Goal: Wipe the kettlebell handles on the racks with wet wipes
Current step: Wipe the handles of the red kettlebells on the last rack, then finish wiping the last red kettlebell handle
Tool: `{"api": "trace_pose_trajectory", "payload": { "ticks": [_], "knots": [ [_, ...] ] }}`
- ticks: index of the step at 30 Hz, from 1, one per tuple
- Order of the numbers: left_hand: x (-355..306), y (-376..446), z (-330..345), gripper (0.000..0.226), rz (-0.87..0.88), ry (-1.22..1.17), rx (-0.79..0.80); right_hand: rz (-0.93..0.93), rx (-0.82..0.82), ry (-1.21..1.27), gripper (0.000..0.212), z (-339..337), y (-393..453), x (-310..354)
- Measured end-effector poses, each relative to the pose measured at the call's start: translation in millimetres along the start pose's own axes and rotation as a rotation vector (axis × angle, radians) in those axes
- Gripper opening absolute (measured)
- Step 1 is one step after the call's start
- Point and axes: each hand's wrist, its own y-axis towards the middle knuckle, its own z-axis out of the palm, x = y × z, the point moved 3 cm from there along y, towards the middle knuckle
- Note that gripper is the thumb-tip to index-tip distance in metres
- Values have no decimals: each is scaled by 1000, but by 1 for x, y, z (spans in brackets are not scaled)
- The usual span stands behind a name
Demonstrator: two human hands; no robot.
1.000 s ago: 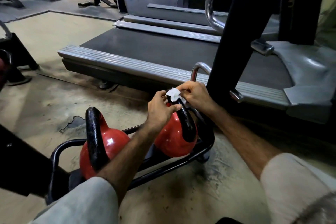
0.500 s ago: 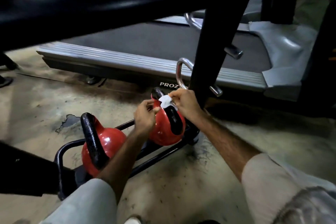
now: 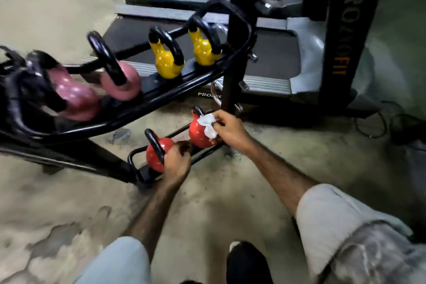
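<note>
Kettlebell handles sit on two rack tiers: two red kettlebells on the low rack at floor level, two yellow and two pink ones on the tier above. The right hand pinches a crumpled white wet wipe against the handle of the far red kettlebell. The left hand rests on the near red kettlebell, fingers curled over its body as if steadying it. Judging by this, wiping is under way on the bottom tier; the near red handle, the yellow kettlebells and the blurred pink kettlebells look still to do. Behind, a treadmill upright reads "PROLXOFIT", roughly, lettering partly unclear.
</note>
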Motion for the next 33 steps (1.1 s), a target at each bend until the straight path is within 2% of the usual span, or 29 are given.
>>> {"api": "trace_pose_trajectory", "payload": {
  "ticks": [3,7,10,12,15,19,23,28,33],
  "knots": [
    [-39,-61,-37,22,48,-31,14,2,-69,212,25,-38,-66,48],
    [-102,-167,-91,21,170,-6,90,113,-196,464,9,-97,-192,122],
    [-145,-222,-110,20,299,0,130,157,-243,594,28,-131,-259,152],
    [-174,-252,-108,21,371,-9,167,134,-266,624,34,-155,-294,161],
    [-212,-284,-91,21,430,-8,221,71,-325,530,35,-189,-335,157],
    [-238,-305,-50,21,491,18,296,88,-460,453,35,-232,-370,118],
    [-256,-315,15,21,463,38,374,204,-587,499,17,-278,-384,57],
    [-284,-316,141,20,448,158,465,364,-704,174,19,-341,-374,-45],
    [-262,-289,262,19,409,253,534,437,-702,129,6,-359,-348,-155]
  ]
}}
